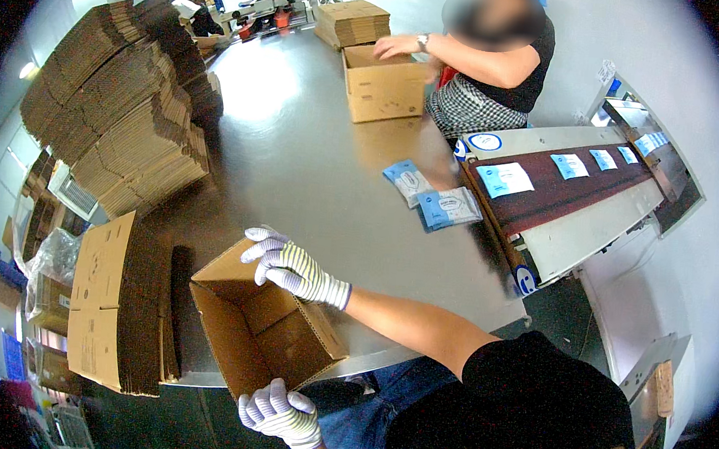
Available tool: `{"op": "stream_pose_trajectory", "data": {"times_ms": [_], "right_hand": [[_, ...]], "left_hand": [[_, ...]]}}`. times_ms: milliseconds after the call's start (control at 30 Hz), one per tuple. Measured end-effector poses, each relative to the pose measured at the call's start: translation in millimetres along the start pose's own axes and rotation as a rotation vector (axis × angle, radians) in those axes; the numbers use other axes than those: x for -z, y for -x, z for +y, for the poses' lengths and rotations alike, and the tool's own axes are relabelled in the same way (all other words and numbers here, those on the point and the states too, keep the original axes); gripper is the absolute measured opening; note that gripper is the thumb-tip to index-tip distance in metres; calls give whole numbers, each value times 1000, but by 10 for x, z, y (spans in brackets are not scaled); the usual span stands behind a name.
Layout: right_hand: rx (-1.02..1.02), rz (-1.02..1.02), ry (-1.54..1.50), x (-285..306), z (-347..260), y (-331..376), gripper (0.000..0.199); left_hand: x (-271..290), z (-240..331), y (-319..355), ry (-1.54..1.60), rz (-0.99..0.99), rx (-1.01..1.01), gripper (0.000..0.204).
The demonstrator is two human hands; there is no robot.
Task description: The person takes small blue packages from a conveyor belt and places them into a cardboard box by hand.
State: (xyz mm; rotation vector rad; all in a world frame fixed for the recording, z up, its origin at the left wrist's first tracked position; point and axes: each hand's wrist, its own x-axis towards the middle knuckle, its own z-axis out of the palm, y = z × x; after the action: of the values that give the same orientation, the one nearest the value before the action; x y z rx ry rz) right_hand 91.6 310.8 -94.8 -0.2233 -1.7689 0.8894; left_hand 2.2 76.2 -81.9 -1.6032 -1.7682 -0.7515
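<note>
An open-topped brown cardboard box [262, 335] sits tilted at the near edge of the metal table, its inside facing up and showing nothing in it. My left hand [281, 414], in a striped white glove, is closed over the box's near rim. Above the opposite corner is my right hand [298, 272], gloved the same way. Its fingers are loosely bent and apart, close to the rim; whether they touch the cardboard I cannot tell.
Flat cardboard stacks [99, 314] stand left of my box, with taller piles [123, 113] behind. Blue-and-white packets [449, 208] lie by a conveyor [574, 182] carrying several more. Across the table [297, 160], a person [494, 75] reaches into another box [386, 96].
</note>
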Motion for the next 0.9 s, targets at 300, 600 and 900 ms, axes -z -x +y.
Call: {"op": "stream_pose_trajectory", "data": {"times_ms": [300, 600, 900], "right_hand": [[94, -73, 54, 23, 22, -168, 19], [-198, -104, 471, 628, -359, 262, 31], [-484, -406, 1006, 2516, -24, 478, 29]], "left_hand": [[63, -16, -240, -14, -162, -3, 28], [155, 71, -460, -88, -207, -47, 41], [114, 210, -448, -133, -231, -12, 39]]}}
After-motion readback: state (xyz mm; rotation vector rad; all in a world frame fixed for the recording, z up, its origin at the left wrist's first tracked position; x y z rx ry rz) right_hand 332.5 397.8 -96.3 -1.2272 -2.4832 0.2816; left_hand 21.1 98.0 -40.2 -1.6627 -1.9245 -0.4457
